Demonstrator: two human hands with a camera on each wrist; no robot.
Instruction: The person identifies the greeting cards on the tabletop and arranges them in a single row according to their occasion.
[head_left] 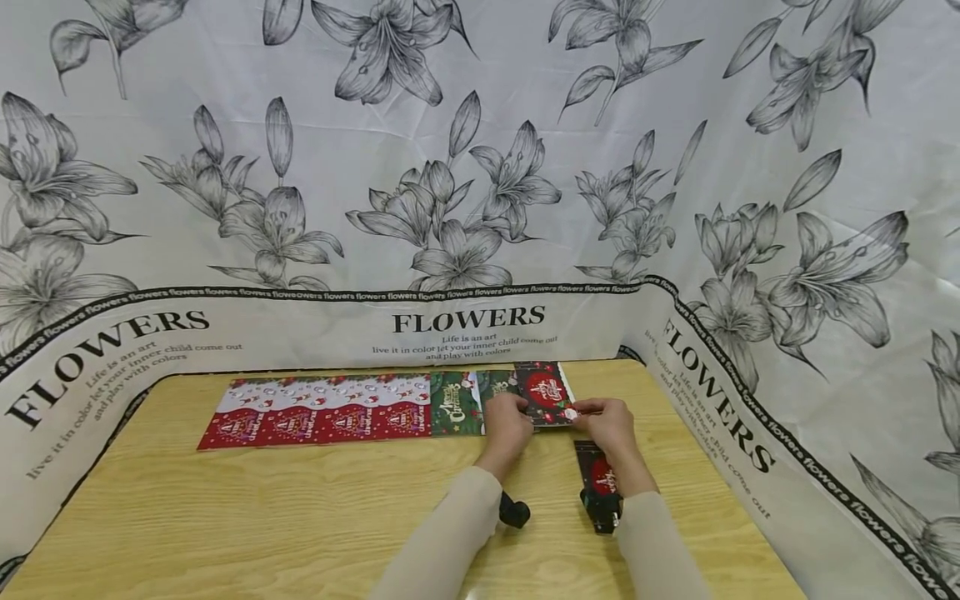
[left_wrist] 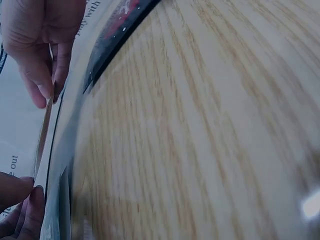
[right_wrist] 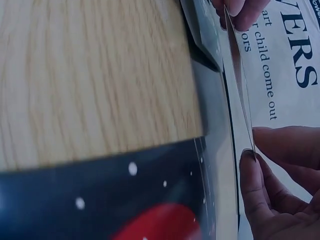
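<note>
Both hands pinch a flat black Christmas-printed piece with a red round motif; whether it is a card or a bag I cannot tell. My left hand holds its left edge, and my right hand its lower right corner. Seen edge-on in the left wrist view, the piece spans from the left hand to the right hand. In the right wrist view its two layers bow slightly apart, with the right thumb and fingers on one end. Green printed pieces lie just left.
A row of red-and-white Christmas-printed pieces runs leftward along the table's back edge. Another black piece lies below the right hand, near a dark wrist device. Flower-printed cloth walls the wooden table behind and at the sides.
</note>
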